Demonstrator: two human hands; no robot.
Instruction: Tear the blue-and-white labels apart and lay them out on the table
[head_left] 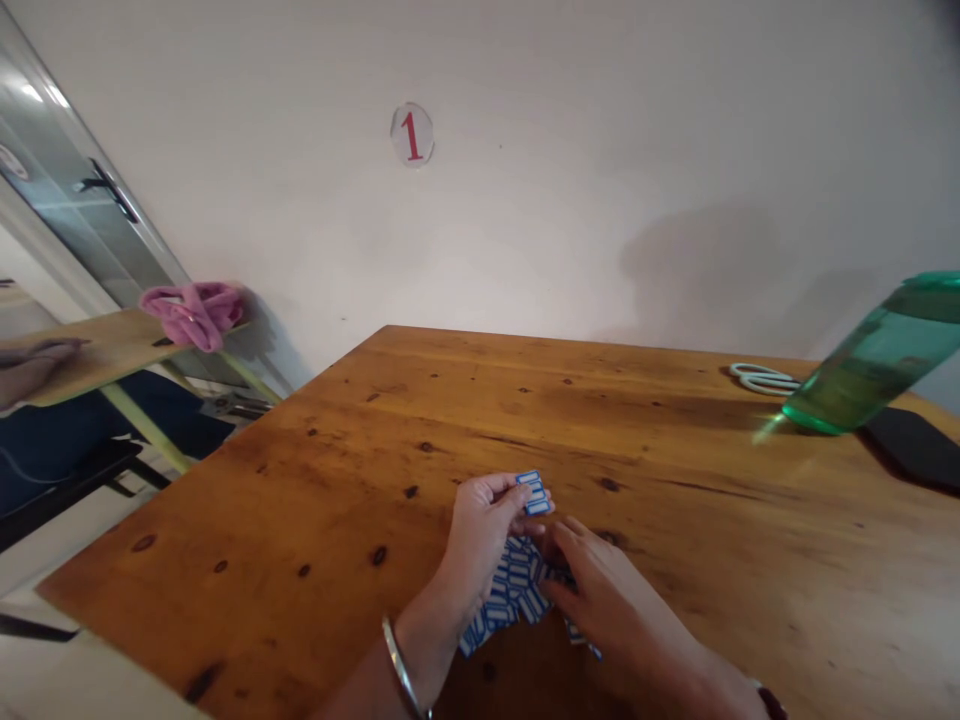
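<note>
My left hand (484, 535) pinches a small blue-and-white label card (533, 493) between thumb and fingers, just above the wooden table. Below it lies a loose pile of similar blue-bordered label cards (517, 580), overlapping at odd angles and partly hidden by both hands. At the pile's right side, my right hand (592, 580) has its fingers curled down among the cards. Whatever lies between those fingertips is too hidden to make out. A few more cards peek out from under the right palm.
A green transparent bottle (874, 355) stands at the right of the wooden table (360, 450), beside a dark phone-like slab (915, 448) and a coiled white cable (761, 379). On the left, a pink cloth (195, 312) lies on another table, near another person's hand (41, 365).
</note>
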